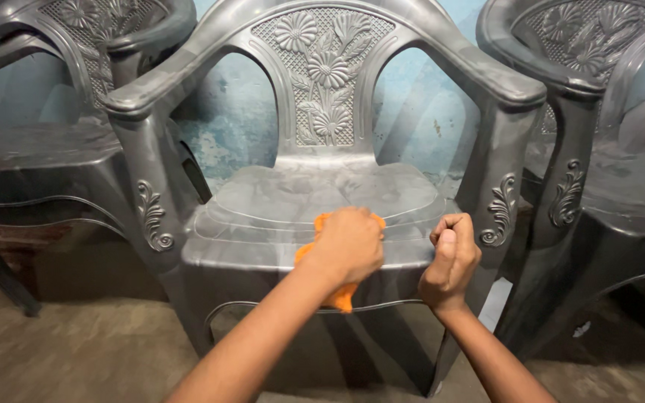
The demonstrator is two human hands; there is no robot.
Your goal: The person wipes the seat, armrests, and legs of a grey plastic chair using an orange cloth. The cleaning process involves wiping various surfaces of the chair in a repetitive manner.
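left hand: the left hand (349, 245) was pressed flat-ish on an orange cloth (340, 295), fingers curled over it, right at the seat's front edge

right hand: the right hand (449, 260) was balled into a tight fist, gripping the front right corner of the seat, nothing else in it as far as I could see

cloth: bunched under the palm, a bit hanging over the seat lip

chair: the grey plastic chair (322, 190) had a flower-pattern back, sat on a bare floor (76, 351)

neighbours: a matching chair on the left (39, 149) and another on the right (621, 179), both just beside it

wall: a patchy blue wall (225, 127) was behind
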